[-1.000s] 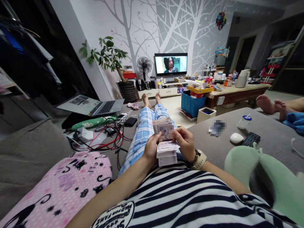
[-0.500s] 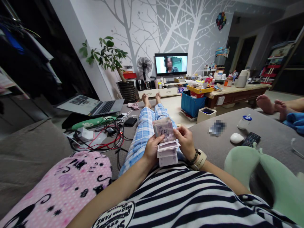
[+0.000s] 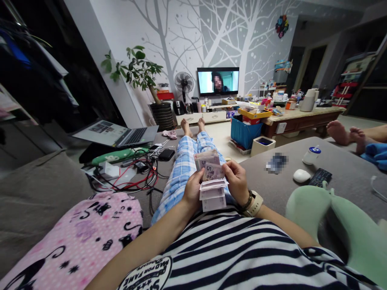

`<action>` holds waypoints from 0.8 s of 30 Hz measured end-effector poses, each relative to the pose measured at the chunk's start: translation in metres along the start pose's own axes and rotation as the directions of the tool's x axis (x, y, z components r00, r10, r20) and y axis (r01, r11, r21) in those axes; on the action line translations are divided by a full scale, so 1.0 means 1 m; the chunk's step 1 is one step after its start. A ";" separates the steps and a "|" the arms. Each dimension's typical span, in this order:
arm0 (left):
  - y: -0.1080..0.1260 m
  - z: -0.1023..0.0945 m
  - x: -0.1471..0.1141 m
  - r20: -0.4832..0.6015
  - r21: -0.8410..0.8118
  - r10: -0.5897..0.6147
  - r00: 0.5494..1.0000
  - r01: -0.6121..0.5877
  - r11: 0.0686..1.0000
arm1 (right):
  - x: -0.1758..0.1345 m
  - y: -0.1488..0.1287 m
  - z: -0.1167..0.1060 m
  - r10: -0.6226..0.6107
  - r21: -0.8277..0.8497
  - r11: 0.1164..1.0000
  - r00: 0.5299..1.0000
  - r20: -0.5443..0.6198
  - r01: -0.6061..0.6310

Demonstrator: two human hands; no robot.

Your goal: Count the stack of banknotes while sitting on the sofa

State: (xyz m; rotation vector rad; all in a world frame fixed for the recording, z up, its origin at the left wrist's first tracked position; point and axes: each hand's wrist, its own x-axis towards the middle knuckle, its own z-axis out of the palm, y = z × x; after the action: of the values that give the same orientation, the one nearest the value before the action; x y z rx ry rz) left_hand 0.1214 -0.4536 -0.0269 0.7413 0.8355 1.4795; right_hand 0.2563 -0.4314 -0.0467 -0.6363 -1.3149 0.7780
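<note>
A stack of purple-grey banknotes [image 3: 207, 158] marked with a 5 is held above my lap. My left hand [image 3: 193, 186] is closed around its left side, the thumb lying on the front note. At the right edge, my right hand [image 3: 236, 179] pinches a banknote [image 3: 214, 172] between thumb and finger. Below the stack, several more notes [image 3: 213, 194] hang folded down toward my striped shirt [image 3: 217, 245]. How the lower notes are gripped is hidden. Under the money are my legs in blue checked trousers [image 3: 186, 165].
Left of my legs lie an open laptop [image 3: 133, 136], tangled cables [image 3: 145, 171] and a pink cushion [image 3: 99, 233]. To the right are a white mouse [image 3: 301, 175], a keyboard [image 3: 320, 177] and a green neck pillow [image 3: 306, 203]. Another person's feet [image 3: 347, 135] rest at far right.
The front banknote has shifted slightly down and tilted at the stack. My left thumb has moved a little up and left. The picture on the television has changed.
</note>
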 end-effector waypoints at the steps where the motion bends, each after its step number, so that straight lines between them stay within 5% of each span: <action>1: 0.000 0.000 0.000 0.001 -0.002 -0.001 1.000 0.001 1.000 | 0.000 0.000 0.000 0.007 0.006 1.000 1.000 0.002 -0.007; 24: 0.000 0.000 0.001 0.015 -0.003 -0.009 1.000 0.009 1.000 | -0.005 -0.005 0.001 -0.003 -0.013 1.000 0.999 0.051 0.003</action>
State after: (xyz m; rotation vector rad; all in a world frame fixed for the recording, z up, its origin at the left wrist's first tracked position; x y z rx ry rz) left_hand 0.1211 -0.4522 -0.0266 0.7442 0.8241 1.4652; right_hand 0.2556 -0.4382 -0.0458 -0.6284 -1.3687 0.7882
